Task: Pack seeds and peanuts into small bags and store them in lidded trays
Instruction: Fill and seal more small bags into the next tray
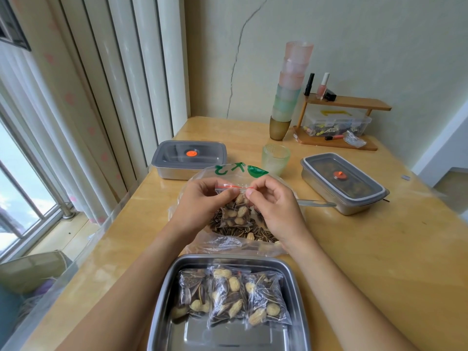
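Small bag (234,211) of sunflower seeds and peanuts is hanging upright over the large plastic bag (222,243) of loose seeds, at the middle of the table (367,262). Left hand (202,203) is pinching the small bag's top left end at the red zip strip, with thumb and fingers curled onto it. Right hand (273,206) is pinching the top right end in the same way, with its other fingers curled in. Whether the zip is fully sealed cannot be told. Three filled bags (228,297) are lying side by side in the open steel tray (228,257) nearest the person. Two lidded trays are standing beyond the large bag: the left lidded tray (188,158), and the right lidded tray (344,183), which is showing dark contents through its lid. Green cup (275,159) is standing between them.
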